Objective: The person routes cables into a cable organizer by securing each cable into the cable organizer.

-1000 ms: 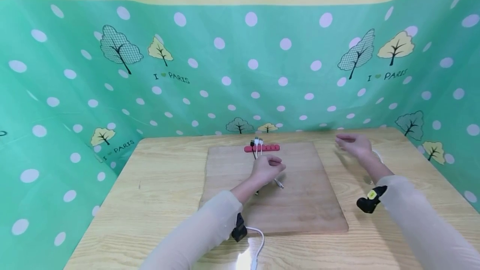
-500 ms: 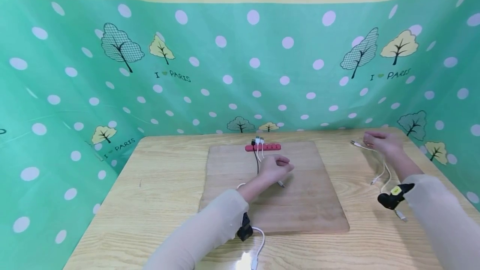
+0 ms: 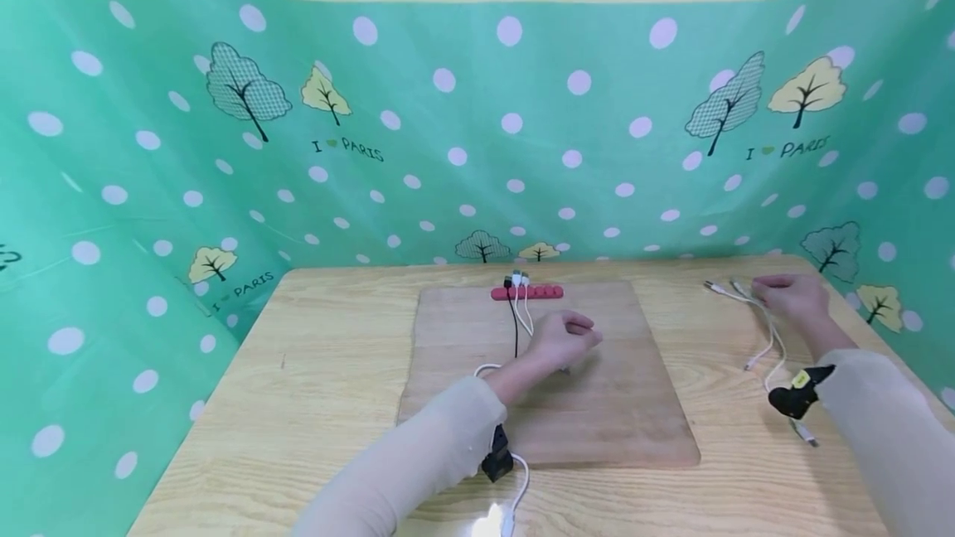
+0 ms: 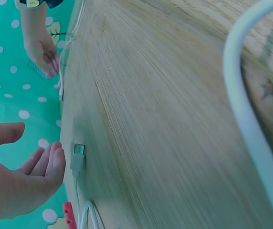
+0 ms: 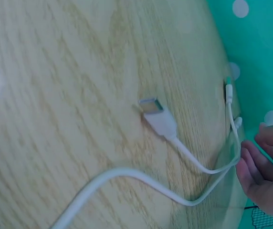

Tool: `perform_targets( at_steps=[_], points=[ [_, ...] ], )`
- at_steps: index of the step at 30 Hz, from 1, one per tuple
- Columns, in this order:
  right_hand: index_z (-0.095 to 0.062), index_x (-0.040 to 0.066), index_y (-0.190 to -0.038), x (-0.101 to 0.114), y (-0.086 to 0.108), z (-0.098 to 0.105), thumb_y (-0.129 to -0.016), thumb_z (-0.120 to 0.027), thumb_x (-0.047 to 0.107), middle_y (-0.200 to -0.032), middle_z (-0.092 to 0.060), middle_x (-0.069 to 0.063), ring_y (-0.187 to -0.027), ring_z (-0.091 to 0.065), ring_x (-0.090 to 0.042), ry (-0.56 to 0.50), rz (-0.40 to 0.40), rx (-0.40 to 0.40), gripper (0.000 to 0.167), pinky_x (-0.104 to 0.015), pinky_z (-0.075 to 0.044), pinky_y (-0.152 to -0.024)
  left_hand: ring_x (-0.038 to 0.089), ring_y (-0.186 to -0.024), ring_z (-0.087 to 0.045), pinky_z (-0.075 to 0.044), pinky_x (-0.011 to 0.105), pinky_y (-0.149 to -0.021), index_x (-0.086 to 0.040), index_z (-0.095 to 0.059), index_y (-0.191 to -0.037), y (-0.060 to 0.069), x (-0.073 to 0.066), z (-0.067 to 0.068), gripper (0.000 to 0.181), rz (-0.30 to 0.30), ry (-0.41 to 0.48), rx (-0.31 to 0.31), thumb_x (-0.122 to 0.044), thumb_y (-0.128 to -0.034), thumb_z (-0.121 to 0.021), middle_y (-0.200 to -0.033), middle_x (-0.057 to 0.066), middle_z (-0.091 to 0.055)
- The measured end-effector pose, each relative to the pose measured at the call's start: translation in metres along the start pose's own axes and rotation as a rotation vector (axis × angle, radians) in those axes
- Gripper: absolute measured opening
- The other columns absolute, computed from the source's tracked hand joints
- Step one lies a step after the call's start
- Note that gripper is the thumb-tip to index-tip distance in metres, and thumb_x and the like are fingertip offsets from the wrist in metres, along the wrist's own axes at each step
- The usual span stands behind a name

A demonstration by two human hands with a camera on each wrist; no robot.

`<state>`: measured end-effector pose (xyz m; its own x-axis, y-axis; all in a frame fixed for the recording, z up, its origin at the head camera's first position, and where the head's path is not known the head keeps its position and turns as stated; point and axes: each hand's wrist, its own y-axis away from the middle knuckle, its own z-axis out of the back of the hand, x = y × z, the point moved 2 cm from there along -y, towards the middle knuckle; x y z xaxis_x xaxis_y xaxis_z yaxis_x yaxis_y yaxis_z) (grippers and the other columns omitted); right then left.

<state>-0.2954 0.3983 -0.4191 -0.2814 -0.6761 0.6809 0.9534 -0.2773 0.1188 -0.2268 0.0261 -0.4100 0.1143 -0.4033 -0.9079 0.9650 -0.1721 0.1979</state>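
Above the wooden board [image 3: 612, 413] hovers my left hand [image 3: 563, 341], thumb and fingers apart with nothing between them. Below it in the left wrist view, a white USB plug [image 4: 78, 161] lies on the board. My right hand [image 3: 795, 298] is at the table's back right, beside white charging cables [image 3: 770, 323]. In the right wrist view its fingertips [image 5: 244, 164] are close to a cable [image 5: 217, 170], thumb apart; whether they touch it I cannot tell. One cable's plug [image 5: 161, 121] points away from the hand.
A red cable holder strip [image 3: 548, 292] at the board's back edge holds a black plug [image 3: 508, 282] and white plugs [image 3: 517, 278]. Another white cable [image 3: 525, 479] hangs near my left wrist. A green dotted curtain [image 3: 418, 106] stands behind the wooden table [image 3: 336, 371].
My right hand has moved right and then slightly nearer, exposing the white cables and their plugs beside it. The left hand has drifted slightly right over the board.
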Motion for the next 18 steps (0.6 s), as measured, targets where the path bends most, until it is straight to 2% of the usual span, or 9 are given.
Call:
perform_targets(
  at_steps=[2,3,5,6,9,13,16,18],
  points=[
    [-0.056,-0.009,-0.124,-0.002,-0.001,-0.001,-0.096,-0.054,0.028,-0.091,-0.069,-0.019,-0.085,-0.061,-0.023,0.050,0.007,-0.003,0.046,-0.025,-0.051,-0.063,0.011,-0.082,-0.063,-0.055,0.021,-0.072,-0.008,-0.068,-0.105,0.000,0.000,-0.001,0.024,0.003,0.008,0.003,-0.021,-0.0845,-0.073,-0.096,0.003,-0.071],
    [-0.057,-0.009,-0.123,-0.004,-0.001,-0.001,-0.096,-0.054,0.028,-0.103,-0.066,-0.027,-0.092,-0.059,-0.031,0.080,0.013,-0.002,0.045,-0.029,-0.050,-0.066,0.011,-0.081,-0.063,-0.055,0.021,-0.071,-0.008,-0.068,-0.105,0.001,0.000,-0.001,0.024,0.005,0.008,0.005,-0.021,-0.0847,-0.072,-0.096,0.003,-0.071],
    [-0.058,-0.009,-0.121,-0.005,-0.003,-0.002,-0.097,-0.053,0.028,-0.121,-0.057,-0.033,-0.103,-0.052,-0.043,0.128,0.015,0.005,0.044,-0.034,-0.046,-0.072,0.010,-0.081,-0.063,-0.054,0.021,-0.071,-0.009,-0.068,-0.105,0.001,0.000,-0.002,0.024,0.006,0.003,0.008,-0.022,-0.0849,-0.072,-0.096,0.003,-0.071],
    [-0.058,-0.010,-0.120,-0.006,-0.004,-0.001,-0.097,-0.053,0.028,-0.123,-0.056,-0.034,-0.104,-0.052,-0.044,0.145,0.012,0.008,0.044,-0.036,-0.046,-0.072,0.010,-0.081,-0.063,-0.054,0.021,-0.071,-0.009,-0.068,-0.105,0.001,-0.001,-0.002,0.024,0.007,0.001,0.010,-0.022,-0.0850,-0.072,-0.096,0.003,-0.071],
    [-0.059,-0.011,-0.118,-0.008,-0.007,-0.001,-0.097,-0.053,0.027,-0.112,-0.060,-0.033,-0.092,-0.055,-0.037,0.182,-0.002,0.021,0.044,-0.033,-0.048,-0.065,0.009,-0.081,-0.063,-0.054,0.020,-0.071,-0.010,-0.069,-0.105,0.001,-0.002,-0.002,0.023,0.009,-0.005,0.014,-0.022,-0.0850,-0.072,-0.096,0.002,-0.071],
    [-0.058,-0.011,-0.119,-0.011,-0.009,0.001,-0.097,-0.053,0.027,-0.088,-0.067,-0.019,-0.075,-0.056,-0.020,0.178,-0.023,0.043,0.045,-0.022,-0.046,-0.055,0.009,-0.081,-0.063,-0.053,0.020,-0.071,-0.011,-0.069,-0.105,0.002,-0.004,-0.004,0.023,0.011,-0.008,0.015,-0.022,-0.0848,-0.072,-0.096,0.001,-0.071],
    [-0.056,-0.012,-0.121,-0.011,-0.010,0.001,-0.097,-0.053,0.028,-0.078,-0.067,-0.009,-0.070,-0.055,-0.015,0.177,-0.029,0.061,0.047,-0.021,-0.045,-0.057,0.009,-0.081,-0.062,-0.053,0.020,-0.070,-0.011,-0.069,-0.105,0.002,-0.005,-0.006,0.023,0.016,-0.005,0.015,-0.023,-0.0850,-0.072,-0.096,0.001,-0.071],
    [-0.055,-0.012,-0.122,-0.011,-0.011,0.001,-0.097,-0.052,0.029,-0.076,-0.067,-0.007,-0.071,-0.057,-0.017,0.182,-0.024,0.069,0.048,-0.024,-0.045,-0.060,0.009,-0.081,-0.062,-0.053,0.021,-0.070,-0.011,-0.069,-0.105,0.003,-0.006,-0.007,0.023,0.021,0.002,0.017,-0.023,-0.0853,-0.072,-0.096,0.001,-0.070]
  ],
)
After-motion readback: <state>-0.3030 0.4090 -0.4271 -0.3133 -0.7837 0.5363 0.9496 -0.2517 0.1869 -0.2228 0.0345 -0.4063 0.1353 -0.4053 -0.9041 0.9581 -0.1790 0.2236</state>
